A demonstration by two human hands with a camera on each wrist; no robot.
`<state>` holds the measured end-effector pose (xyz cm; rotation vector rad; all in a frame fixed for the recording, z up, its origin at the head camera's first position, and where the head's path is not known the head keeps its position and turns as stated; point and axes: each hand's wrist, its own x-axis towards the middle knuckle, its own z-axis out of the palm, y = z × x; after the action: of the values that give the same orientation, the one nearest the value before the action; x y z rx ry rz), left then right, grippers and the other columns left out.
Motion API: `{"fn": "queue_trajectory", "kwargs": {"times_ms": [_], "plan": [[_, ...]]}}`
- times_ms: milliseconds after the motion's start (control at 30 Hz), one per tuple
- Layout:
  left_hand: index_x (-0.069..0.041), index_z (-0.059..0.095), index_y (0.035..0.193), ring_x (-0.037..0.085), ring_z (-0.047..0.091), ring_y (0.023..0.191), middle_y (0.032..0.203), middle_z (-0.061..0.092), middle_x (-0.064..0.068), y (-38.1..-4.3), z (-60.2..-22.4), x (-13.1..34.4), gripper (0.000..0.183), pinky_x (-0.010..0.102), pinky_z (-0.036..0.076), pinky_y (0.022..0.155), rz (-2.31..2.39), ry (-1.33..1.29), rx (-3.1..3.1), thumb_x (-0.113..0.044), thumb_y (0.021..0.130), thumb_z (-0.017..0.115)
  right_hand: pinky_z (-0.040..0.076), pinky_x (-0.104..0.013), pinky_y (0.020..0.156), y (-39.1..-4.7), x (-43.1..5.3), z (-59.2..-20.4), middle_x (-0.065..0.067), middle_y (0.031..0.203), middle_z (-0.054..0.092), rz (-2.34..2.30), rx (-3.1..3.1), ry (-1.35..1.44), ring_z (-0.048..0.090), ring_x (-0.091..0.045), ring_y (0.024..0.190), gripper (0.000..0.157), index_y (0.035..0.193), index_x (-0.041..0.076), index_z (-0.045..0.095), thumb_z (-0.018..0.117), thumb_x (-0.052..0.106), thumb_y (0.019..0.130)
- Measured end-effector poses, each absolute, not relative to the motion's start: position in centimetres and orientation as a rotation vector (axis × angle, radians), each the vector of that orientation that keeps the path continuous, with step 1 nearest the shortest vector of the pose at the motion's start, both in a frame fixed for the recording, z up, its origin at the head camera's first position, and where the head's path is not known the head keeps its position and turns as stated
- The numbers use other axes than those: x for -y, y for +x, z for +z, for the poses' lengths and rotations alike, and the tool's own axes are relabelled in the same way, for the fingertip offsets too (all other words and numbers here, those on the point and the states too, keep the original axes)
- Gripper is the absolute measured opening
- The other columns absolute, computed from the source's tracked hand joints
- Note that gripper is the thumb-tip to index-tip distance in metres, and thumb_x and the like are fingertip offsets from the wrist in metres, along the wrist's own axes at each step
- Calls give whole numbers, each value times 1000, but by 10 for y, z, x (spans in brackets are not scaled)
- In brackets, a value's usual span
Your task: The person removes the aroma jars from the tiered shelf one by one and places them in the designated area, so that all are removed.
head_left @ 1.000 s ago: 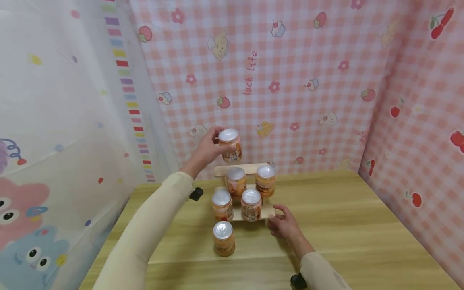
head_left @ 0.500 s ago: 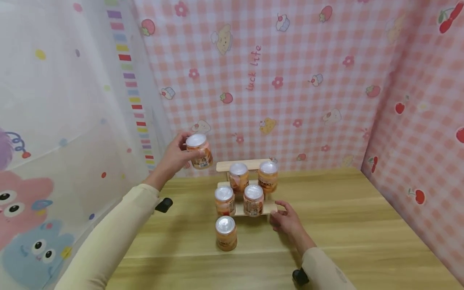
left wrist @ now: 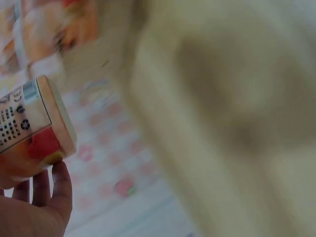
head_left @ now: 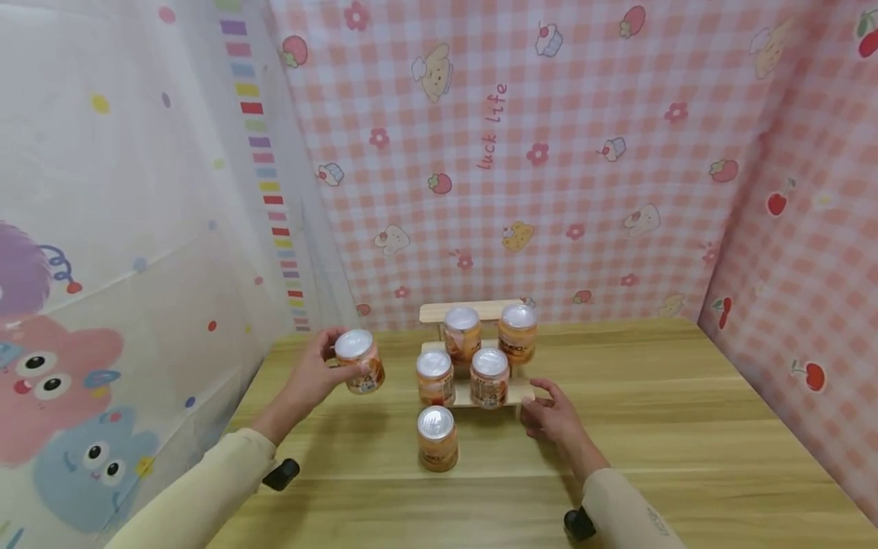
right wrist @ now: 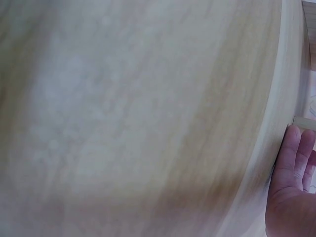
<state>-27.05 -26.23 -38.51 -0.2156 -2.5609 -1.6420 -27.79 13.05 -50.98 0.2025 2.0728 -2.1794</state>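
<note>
My left hand (head_left: 312,381) grips an orange-labelled can with a silver lid (head_left: 354,345), out to the left of a small stepped wooden rack (head_left: 469,311). In the left wrist view, the fingers curl under the can (left wrist: 29,123), whose barcode and red fruit picture show. My right hand (head_left: 559,418) holds the right end of the rack's lowest step between thumb and fingers. Matching cans stand on the rack: two on the middle step, one being the right can (head_left: 517,335), and two on the lowest, one being the left can (head_left: 435,379).
One more can (head_left: 437,440) stands on the wood-grain table (head_left: 652,427) in front of the rack. A pink checked cloth (head_left: 535,191) hangs behind the table and along its right side. A white printed sheet (head_left: 192,221) hangs on the left.
The left hand has carried its can from above the rack's top step leftward, then down close over the table. The right hand stays at the rack's end. The head view has shifted slightly.
</note>
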Motion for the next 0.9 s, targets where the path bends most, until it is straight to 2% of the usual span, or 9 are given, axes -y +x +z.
{"fn": "queue_trajectory", "kwargs": {"times_ms": [167, 367, 700, 900], "plan": [[-1, 47, 133, 32, 53, 114, 124, 56, 18, -249, -425, 258, 67, 32, 52, 79, -1702, -154, 2535, -14, 80, 84, 55, -34, 62, -278, -130, -509, -9, 103, 62, -2171, -2068, 214, 63, -15, 73, 50, 143, 4, 38, 60, 6, 98], [-3, 50, 131, 30, 57, 110, 120, 58, 15, -234, -460, 244, 67, 32, 53, 79, -1736, -110, 2518, -8, 75, 86, 55, -35, 63, -279, -131, -508, -10, 107, 61, -2153, -2070, 228, 63, -15, 74, 50, 144, 5, 38, 60, 6, 99], [-2, 51, 128, 26, 60, 104, 117, 59, 15, -224, -479, 222, 69, 33, 53, 83, -1880, -139, 2498, 1, 70, 87, 56, -36, 66, -281, -132, -506, -11, 108, 60, -2141, -2072, 209, 63, -15, 78, 50, 144, 5, 37, 59, 7, 99], [-2, 50, 129, 30, 57, 109, 119, 58, 14, -220, -489, 222, 70, 36, 52, 86, -1819, -202, 2545, 0, 70, 88, 56, -37, 66, -278, -130, -507, -10, 106, 61, -2132, -2072, 210, 64, -17, 78, 49, 143, 5, 38, 59, 7, 99]]}}
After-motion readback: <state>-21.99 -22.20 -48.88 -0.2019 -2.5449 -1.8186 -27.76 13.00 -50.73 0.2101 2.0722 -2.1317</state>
